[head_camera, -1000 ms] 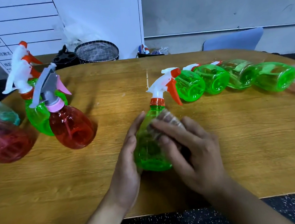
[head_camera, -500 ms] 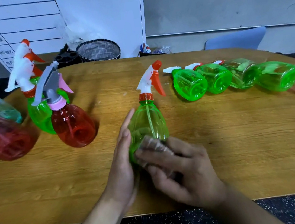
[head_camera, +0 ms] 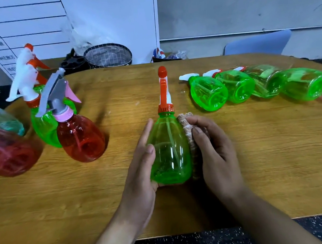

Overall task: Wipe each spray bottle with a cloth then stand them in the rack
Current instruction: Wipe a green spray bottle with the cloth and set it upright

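Note:
A green spray bottle with an orange-and-white trigger head stands tilted on the wooden table in front of me. My left hand grips its left side, thumb across the front. My right hand presses a folded brownish cloth against the bottle's right side. Several green bottles lie on their sides in a row at the right. Upright at the left stand a red bottle with a grey-pink head and a green bottle with a white head.
More bottles, red and teal, stand at the far left edge. Behind the table are a mesh basket, a black holder, a whiteboard and a blue chair. The table's front edge runs just below my wrists.
The bottle turned in my left hand, so its trigger head now points away from me. The cloth went from the bottle's front down and round to its right side.

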`<action>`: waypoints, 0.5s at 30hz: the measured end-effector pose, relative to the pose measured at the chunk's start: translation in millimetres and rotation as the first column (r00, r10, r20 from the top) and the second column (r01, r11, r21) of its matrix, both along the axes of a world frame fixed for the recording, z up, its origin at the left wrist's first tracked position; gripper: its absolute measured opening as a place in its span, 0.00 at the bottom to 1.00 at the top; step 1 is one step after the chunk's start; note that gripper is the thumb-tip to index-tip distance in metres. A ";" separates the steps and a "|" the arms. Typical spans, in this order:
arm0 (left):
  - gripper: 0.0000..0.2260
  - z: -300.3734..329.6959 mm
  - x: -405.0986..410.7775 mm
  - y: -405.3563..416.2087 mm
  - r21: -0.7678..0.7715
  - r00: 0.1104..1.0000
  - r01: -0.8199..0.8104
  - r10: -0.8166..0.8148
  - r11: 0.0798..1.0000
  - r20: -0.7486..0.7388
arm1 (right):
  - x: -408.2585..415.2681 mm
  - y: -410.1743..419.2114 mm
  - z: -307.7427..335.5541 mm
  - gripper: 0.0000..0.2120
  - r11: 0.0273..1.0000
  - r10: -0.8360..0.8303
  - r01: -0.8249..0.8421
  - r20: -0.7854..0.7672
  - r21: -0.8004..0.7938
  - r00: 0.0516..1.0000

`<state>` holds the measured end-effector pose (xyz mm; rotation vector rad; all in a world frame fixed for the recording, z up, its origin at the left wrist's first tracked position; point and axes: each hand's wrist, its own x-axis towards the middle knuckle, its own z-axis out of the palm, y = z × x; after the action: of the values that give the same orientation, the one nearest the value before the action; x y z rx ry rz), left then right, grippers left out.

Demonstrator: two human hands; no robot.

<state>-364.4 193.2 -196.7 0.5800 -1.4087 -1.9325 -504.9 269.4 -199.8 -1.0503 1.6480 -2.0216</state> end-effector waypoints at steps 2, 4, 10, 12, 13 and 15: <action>0.18 -2.8 0.6 -1.7 -0.053 0.999 0.019 -0.017 0.998 0.044 | -3.0 0.9 3.2 0.13 0.999 -0.027 0.025 -0.064 -0.022 0.998; 0.20 -5.2 0.2 -0.4 -0.193 0.995 0.034 -0.015 0.981 0.102 | -6.0 2.1 6.4 0.14 0.996 -0.080 0.072 -0.140 -0.057 0.987; 0.21 -15.4 -2.0 -2.5 -0.194 0.994 0.063 -0.045 0.979 0.095 | -2.2 10.9 7.9 0.17 0.982 -0.058 0.152 -0.581 0.115 0.812; 0.21 -15.8 0.0 -4.7 -0.133 0.997 0.061 -0.054 0.989 0.061 | 0.7 13.6 6.1 0.16 0.989 -0.022 0.111 -0.653 0.094 0.757; 0.21 -14.5 0.6 -5.3 -0.096 0.998 0.056 -0.052 0.994 0.047 | 2.8 15.4 5.0 0.15 0.995 -0.002 0.073 -0.687 0.074 0.726; 0.22 -11.5 1.6 -6.5 -0.076 0.999 0.031 -0.029 0.997 0.033 | 7.7 19.7 2.1 0.14 0.998 0.054 -0.016 -0.764 0.057 0.643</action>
<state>-362.8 186.8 -208.1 0.5587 -1.5124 -1.8914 -497.2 289.1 -197.7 -2.1120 1.9852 -1.5527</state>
